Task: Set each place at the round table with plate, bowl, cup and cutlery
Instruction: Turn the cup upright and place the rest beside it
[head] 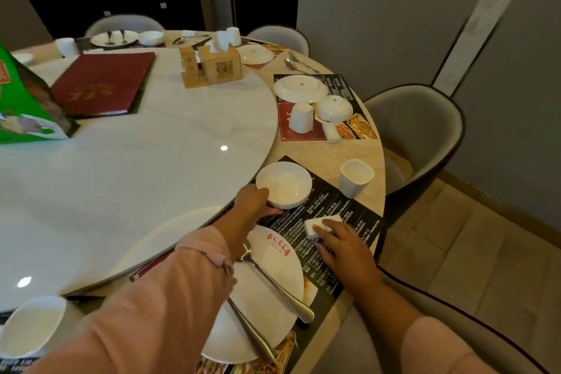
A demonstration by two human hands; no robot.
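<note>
At the near place, my left hand (pixel 253 202) grips the near rim of a white bowl (pixel 285 184) standing upright on the black placemat (pixel 355 215). My right hand (pixel 343 247) holds a small white packet (pixel 318 226) against the mat, fingers curled over it. A white plate (pixel 267 288) with a red logo lies below my arms, with two pieces of metal cutlery (pixel 282 288) across it. A white cup (pixel 355 177) stands upright to the right of the bowl, near the table's edge.
The place beyond holds an upside-down plate (pixel 300 88), bowl (pixel 334 108) and cup (pixel 301 117). On the white turntable (pixel 151 155) lie a red menu (pixel 103 83), a wooden napkin holder (pixel 212 65) and a green bag (pixel 21 103). Grey chairs (pixel 425 130) ring the table.
</note>
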